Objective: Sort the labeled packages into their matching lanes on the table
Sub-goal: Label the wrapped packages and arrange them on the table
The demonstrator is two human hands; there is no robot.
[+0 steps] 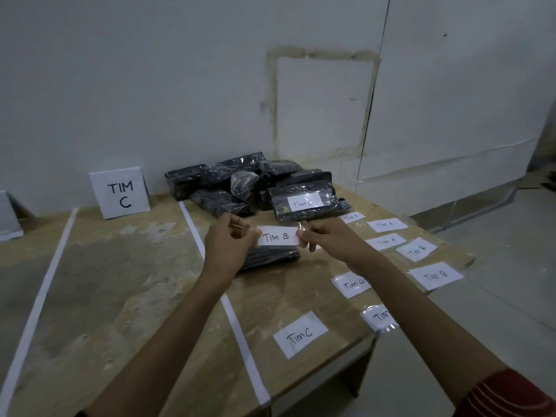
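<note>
Label "TIM B" (276, 236) is held flat, long axis running left to right; the left hand (230, 240) pinches its left end, the right hand (329, 237) pinches its right end. Directly below the label lies the black package (272, 260) on the table (120, 281), equally near both hands. Probable next move: straight down onto it. The white lane tape (233, 323) passes just to its left

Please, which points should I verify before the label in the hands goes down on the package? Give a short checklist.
1. Both ends of label pinched, by left hand and right hand: ok.
2. Text reads TIM B, facing up: ok.
3. A package lies under label: ok.
4. Top of package free of another label: cannot tell, hands hide it.
5. Lane B found: cannot tell; only the TIM C sign is readable.
</note>
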